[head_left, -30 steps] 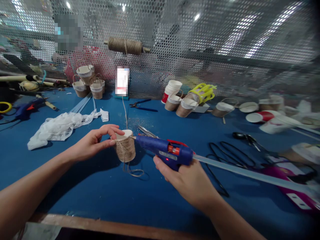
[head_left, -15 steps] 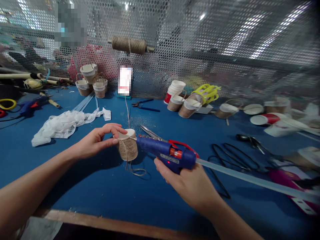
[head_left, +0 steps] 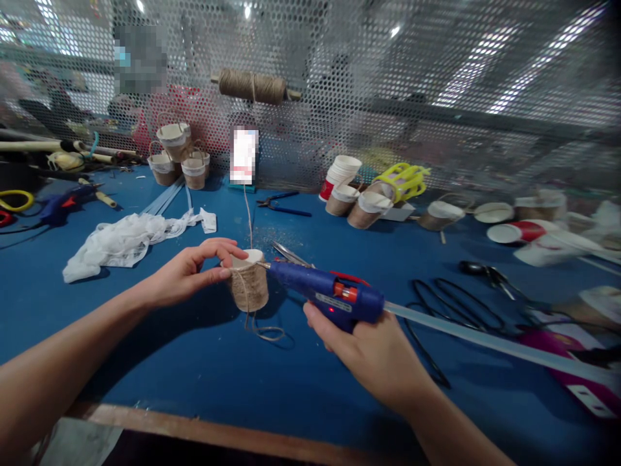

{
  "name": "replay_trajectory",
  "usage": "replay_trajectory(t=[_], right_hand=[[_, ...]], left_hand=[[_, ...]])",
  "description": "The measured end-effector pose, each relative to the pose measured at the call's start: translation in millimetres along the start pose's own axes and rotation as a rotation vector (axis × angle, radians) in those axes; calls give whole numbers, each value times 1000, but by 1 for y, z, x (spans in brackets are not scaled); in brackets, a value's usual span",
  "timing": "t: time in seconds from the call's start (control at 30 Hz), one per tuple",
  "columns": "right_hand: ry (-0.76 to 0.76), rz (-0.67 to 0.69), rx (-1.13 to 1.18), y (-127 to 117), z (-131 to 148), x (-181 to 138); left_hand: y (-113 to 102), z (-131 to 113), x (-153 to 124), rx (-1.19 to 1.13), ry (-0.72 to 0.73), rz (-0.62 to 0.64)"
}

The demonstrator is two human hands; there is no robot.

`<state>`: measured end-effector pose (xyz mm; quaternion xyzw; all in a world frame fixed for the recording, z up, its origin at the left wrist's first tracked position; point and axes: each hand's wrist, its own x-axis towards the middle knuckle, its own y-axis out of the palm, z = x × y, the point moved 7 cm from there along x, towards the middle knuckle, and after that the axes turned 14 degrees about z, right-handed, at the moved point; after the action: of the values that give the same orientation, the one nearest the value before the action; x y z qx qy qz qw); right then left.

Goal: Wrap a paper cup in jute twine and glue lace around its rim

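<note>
A paper cup wrapped in brown twine (head_left: 251, 289) stands on the blue table in front of me. My left hand (head_left: 206, 264) pinches its rim from the left, fingertips over the edge and thumb outside. My right hand (head_left: 366, 349) grips a blue glue gun (head_left: 325, 288) with a red light on. Its nozzle points left, close to the cup's upper right side; whether it touches I cannot tell. A long clear glue stick (head_left: 475, 335) sticks out of its back. Loose twine (head_left: 266, 333) lies coiled at the cup's base, and a strand runs up behind it.
Scissors (head_left: 291, 254) lie behind the glue gun, with blue-handled pliers (head_left: 284, 204) farther back. White lace (head_left: 121, 243) is heaped at left. Small twine baskets (head_left: 194, 173) stand along the back. A twine spool (head_left: 252, 87) hangs on the mesh. Black cable (head_left: 446, 304) loops at right.
The glue gun in my right hand has shifted slightly to the right, its nozzle drawn back a little along the cup's rim. My left hand and the cup stay nearly in place.
</note>
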<state>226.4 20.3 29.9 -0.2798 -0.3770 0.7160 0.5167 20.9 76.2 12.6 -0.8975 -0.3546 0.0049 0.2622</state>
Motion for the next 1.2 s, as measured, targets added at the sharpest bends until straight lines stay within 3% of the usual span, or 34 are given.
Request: replay_trajectory(t=[0.23,0.4,0.57,0.9,1.2], right_hand=[[13,-20,-59,-8,8,5],[105,-6,-38,-7,2,6],[-41,1,-97,-3,6,4],[-67,-31,71,2,1,2],[-82,12,62,6,2,1]], left_hand=[[0,0,0,-1,4,-6],[0,-2,0,3,10,-11],[0,-1,0,5,10,-2],[0,-2,1,21,9,-10],[1,-2,1,31,18,-13]])
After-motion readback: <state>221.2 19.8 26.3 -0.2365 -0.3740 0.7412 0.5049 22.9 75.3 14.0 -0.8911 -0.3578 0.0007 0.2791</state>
